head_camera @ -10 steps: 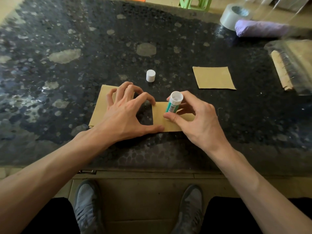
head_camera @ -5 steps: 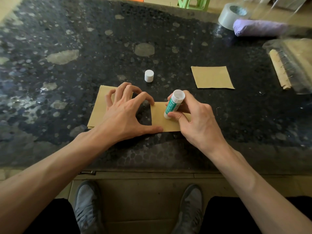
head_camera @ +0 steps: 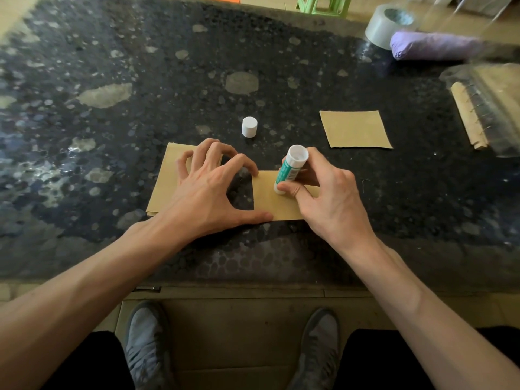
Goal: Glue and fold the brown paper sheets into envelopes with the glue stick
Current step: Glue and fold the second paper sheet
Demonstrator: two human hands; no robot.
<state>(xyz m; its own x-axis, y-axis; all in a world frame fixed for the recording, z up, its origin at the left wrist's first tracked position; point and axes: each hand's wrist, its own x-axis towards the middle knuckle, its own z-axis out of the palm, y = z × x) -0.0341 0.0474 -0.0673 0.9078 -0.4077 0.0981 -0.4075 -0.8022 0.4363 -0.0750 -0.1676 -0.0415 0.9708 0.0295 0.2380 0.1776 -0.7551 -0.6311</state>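
A dark speckled table [head_camera: 112, 153] fills most of the view. On its near part lies a stack [head_camera: 161, 192] of brown sheets. Just to the right of it, one single sheet [head_camera: 270, 205] lies flat. I cannot tell if these two touch, because a hand covers that place. A second sheet [head_camera: 354, 129] lies alone farther back on the right, well apart from the others. At the right edge there is a clear bag [head_camera: 489, 108] with pale wooden sticks inside, and behind it a purple bundle [head_camera: 433, 47].

The left hand [head_camera: 208, 192] reaches over both the stack and the single sheet. Its fingers [head_camera: 213, 149] are spread and arched. Three fingertips press on the stack, the index fingertip rests at the far left corner of the single sheet, and the thumb lies on its near left corner. The right hand [head_camera: 329, 198] rests over the right part of the same sheet and pinches the glue stick [head_camera: 289, 170] between the thumb and the other fingers.

Below the table edge, two grey shoes [head_camera: 146, 342] stand on the floor. A grey tape roll [head_camera: 385, 23] lies just beside the purple bundle. The glue stick is tilted, its white upper end points toward the camera, and its lower end touches the single sheet. A small white cap [head_camera: 249, 126] stands upright on the table behind the hands.
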